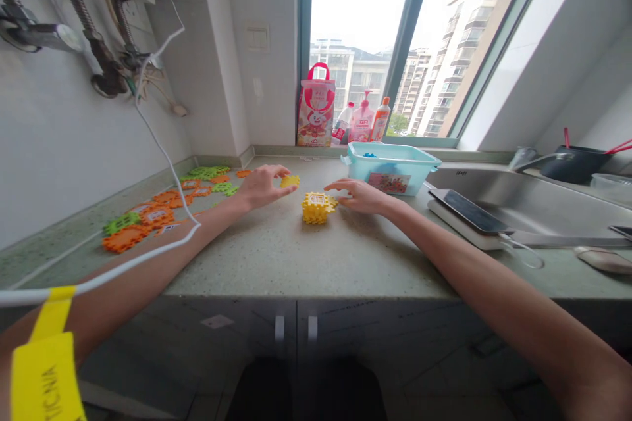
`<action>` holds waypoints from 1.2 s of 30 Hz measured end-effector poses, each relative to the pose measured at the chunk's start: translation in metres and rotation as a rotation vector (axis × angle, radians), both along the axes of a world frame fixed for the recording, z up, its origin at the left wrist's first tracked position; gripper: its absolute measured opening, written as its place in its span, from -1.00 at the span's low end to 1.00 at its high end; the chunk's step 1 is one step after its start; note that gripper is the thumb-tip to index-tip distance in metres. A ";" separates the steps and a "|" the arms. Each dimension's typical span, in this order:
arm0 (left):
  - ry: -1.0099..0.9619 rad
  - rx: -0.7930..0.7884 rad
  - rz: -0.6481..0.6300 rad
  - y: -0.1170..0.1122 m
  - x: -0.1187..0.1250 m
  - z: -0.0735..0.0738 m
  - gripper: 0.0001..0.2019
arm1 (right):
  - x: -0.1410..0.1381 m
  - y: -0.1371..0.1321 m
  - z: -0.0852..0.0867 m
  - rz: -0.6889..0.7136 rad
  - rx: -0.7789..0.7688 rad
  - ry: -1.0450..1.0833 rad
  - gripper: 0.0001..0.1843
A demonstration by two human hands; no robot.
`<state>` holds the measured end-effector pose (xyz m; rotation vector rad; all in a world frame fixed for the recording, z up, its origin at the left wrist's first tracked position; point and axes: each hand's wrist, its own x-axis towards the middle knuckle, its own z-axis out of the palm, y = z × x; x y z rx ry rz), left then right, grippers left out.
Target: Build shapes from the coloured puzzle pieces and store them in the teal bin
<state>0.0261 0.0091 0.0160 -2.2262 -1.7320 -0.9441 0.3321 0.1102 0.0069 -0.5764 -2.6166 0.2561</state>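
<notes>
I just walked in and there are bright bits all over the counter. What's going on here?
A person works at a counter by the window. The left hand pinches a single yellow piece just above the counter. The right hand rests with fingers out against a yellow block built of similar pieces. Orange and green pieces lie flat further left, and a light blue tub stands behind the block.

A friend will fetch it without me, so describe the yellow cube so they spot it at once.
On the green counter below the window, look near the light blue tub. The yellow cube sits there by the right hand. It is the only built-up block; the orange and green pieces to the left lie flat.
</notes>
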 end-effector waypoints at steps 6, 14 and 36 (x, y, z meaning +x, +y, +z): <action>-0.096 0.141 -0.290 -0.021 0.030 0.015 -0.60 | 0.006 0.006 0.002 -0.032 -0.008 -0.102 -0.77; -0.131 0.030 -0.360 -0.027 0.047 0.009 -0.52 | 0.008 0.009 0.000 -0.121 -0.069 -0.114 -0.74; 0.313 -0.358 -0.008 0.008 -0.004 -0.020 -0.37 | -0.015 -0.049 0.025 0.107 0.069 0.341 -0.74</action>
